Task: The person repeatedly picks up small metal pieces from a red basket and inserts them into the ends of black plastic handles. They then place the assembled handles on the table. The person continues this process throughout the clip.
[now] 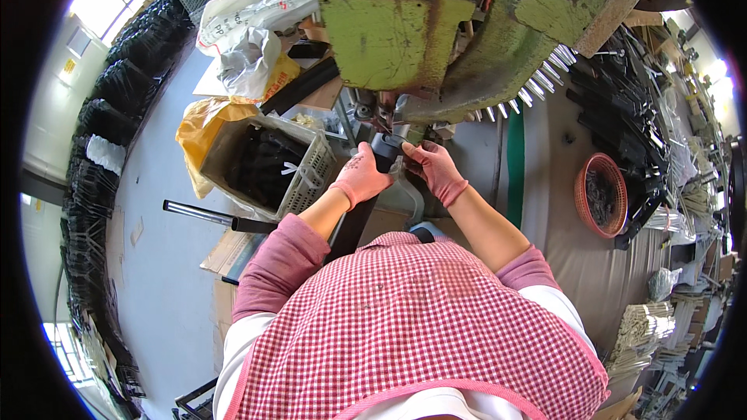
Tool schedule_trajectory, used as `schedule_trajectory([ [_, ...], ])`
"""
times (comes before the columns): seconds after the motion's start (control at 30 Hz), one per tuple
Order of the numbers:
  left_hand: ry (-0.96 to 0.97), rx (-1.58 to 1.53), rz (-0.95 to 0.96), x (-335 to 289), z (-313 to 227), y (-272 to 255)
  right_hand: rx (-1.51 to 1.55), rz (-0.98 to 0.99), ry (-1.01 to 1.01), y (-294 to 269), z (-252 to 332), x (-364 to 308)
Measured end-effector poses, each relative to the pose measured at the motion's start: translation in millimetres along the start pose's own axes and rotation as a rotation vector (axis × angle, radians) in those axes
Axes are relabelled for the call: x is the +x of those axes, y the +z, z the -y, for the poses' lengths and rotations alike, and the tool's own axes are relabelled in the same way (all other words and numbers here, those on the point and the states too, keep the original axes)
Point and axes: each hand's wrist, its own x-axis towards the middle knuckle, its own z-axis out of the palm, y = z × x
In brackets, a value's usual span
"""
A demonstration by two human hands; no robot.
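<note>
Both of my hands wear pink gloves and meet just below the head of a green press (pixel 381 43). My left hand (pixel 364 176) is closed around the left side of a dark, flat-sided tube (pixel 386 149) with a greyish end. That end lies close under the press's narrow metal tool (pixel 384 109); whether they touch I cannot tell. My right hand (pixel 437 169) pinches at the right edge of the tube's end, thumb and fingers together. Any small part between those fingers is hidden. A bent grey metal tube (pixel 412 201) runs below my hands.
To the left stands a crate (pixel 310 175) holding black parts, with a yellow sack (pixel 204 140) over its edge. Shiny pins (pixel 537 85) stick out along the press at right. A red basket (pixel 601 194) sits farther right, near piled black strips (pixel 615 109). A dark tube (pixel 206 214) juts out left.
</note>
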Motion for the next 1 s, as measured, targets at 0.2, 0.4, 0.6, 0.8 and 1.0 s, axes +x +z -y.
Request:
schedule_trajectory([
  [0.2, 0.03, 0.04, -0.006, -5.2, -8.6, -4.4, 0.081, 0.033, 0.043, 2.4, 2.3, -7.3],
  [0.4, 0.218, 0.191, -0.103, -22.9, -30.0, -35.1, 0.239, 0.227, -0.199, 21.7, 8.6, -21.4],
  [0.6, 0.198, -0.295, 0.475, -50.8, -25.1, 20.4, 0.445, -0.047, -0.221, 7.0, 12.7, -72.7],
  [0.8, 0.226, -0.292, 0.466, -56.1, -52.9, 76.3, 0.652, -0.44, -0.433, -135.2, 119.8, -91.6],
  [1.0, 0.01, -0.687, 0.548, 4.5, -155.2, 170.7, 0.486, -0.111, -0.231, -153.7, 62.5, -106.2],
])
